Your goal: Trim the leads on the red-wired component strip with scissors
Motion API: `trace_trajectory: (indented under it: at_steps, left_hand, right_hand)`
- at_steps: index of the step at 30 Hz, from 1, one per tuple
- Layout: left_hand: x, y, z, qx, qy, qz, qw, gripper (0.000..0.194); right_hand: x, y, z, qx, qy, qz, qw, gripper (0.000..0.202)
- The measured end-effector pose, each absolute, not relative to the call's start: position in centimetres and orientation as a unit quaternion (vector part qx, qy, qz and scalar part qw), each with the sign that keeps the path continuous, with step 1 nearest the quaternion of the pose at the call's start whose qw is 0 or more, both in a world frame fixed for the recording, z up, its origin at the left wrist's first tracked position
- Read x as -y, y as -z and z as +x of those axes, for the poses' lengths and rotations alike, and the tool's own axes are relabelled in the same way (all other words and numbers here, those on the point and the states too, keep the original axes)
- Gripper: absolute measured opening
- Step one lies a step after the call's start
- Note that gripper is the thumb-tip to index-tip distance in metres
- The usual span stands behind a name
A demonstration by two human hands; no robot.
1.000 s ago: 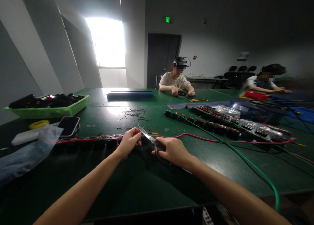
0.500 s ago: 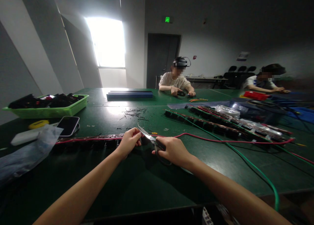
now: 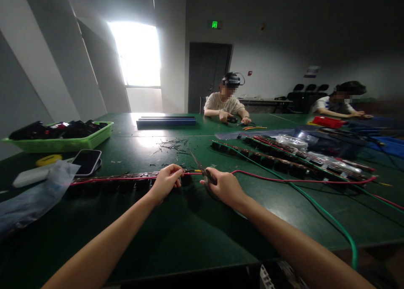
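Observation:
My right hand [image 3: 224,186] is wrapped round the handles of a pair of scissors [image 3: 206,177], whose blades point up and away to the left. Just left of it, my left hand [image 3: 166,182] is closed in a pinch at the right end of a long black strip of parts [image 3: 126,181]. What lies between its fingertips is too small to make out. A red wire [image 3: 271,178] runs along the strip, past both hands and off to the right. The scissors are apart from my left fingers.
Cut black bits [image 3: 173,146] lie beyond my hands. At the left are a green basket [image 3: 63,144], a phone [image 3: 86,162] and a plastic bag [image 3: 38,196]. More strips [image 3: 261,158] and a green wire [image 3: 328,215] lie right. Two people sit across the table [image 3: 126,133].
My right hand has drawn the scissors back to the right, away from my left fingertips, and the blades now point more upward. My left hand has barely moved.

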State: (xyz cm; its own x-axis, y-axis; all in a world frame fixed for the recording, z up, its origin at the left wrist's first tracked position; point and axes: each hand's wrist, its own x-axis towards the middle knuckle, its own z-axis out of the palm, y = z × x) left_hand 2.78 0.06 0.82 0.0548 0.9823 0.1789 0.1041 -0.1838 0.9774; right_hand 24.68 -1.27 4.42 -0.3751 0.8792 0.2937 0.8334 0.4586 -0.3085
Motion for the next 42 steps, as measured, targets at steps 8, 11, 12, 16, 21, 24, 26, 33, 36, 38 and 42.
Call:
trace_trajectory:
  at_steps: [8, 11, 12, 16, 21, 24, 26, 33, 36, 38, 42]
  left_hand:
    - [0.1, -1.1, 2.9, -0.466, -0.510, 0.569, 0.447, 0.021]
    - [-0.1, -0.9, 2.8, -0.460, -0.513, 0.569, 0.449, 0.020]
    - [-0.1, -0.8, 2.8, -0.460, -0.512, 0.569, 0.449, 0.020]
    - [-0.2, -0.7, 2.7, -0.464, -0.509, 0.571, 0.448, 0.022]
    - [0.0, -0.8, 2.8, -0.459, -0.512, 0.568, 0.453, 0.023]
    - [0.0, -0.9, 2.8, -0.459, -0.512, 0.568, 0.453, 0.024]
    - [0.0, -0.9, 2.8, -0.460, -0.509, 0.569, 0.453, 0.024]
    - [0.0, -0.8, 2.9, -0.441, -0.524, 0.565, 0.461, 0.018]
    - [0.0, -0.9, 2.9, -0.443, -0.523, 0.567, 0.456, 0.018]
    - [0.0, -0.9, 2.8, -0.444, -0.521, 0.570, 0.454, 0.016]
    - [-0.1, -0.9, 2.8, -0.455, -0.514, 0.571, 0.450, 0.015]
  right_hand:
    - [1.6, -4.2, 24.4, 0.840, -0.095, -0.470, 0.252, 0.026]
    - [1.9, -4.3, 24.3, 0.843, -0.091, -0.469, 0.247, 0.029]
    - [2.0, -4.4, 24.3, 0.845, -0.088, -0.468, 0.245, 0.029]
    - [2.1, -4.6, 24.4, 0.850, -0.080, -0.468, 0.229, 0.032]
    - [2.3, -4.7, 24.3, 0.849, -0.070, -0.477, 0.216, 0.038]
    - [2.4, -4.7, 24.3, 0.847, -0.070, -0.484, 0.208, 0.041]
    - [2.5, -4.7, 24.3, 0.848, -0.071, -0.484, 0.203, 0.043]
    - [2.6, -4.6, 24.1, 0.861, -0.024, -0.472, 0.189, 0.058]
    - [2.6, -4.6, 24.0, 0.860, -0.027, -0.475, 0.186, 0.056]
    - [2.6, -4.6, 24.0, 0.858, -0.023, -0.481, 0.178, 0.057]
    - [2.6, -4.4, 23.9, 0.860, -0.018, -0.487, 0.150, 0.054]
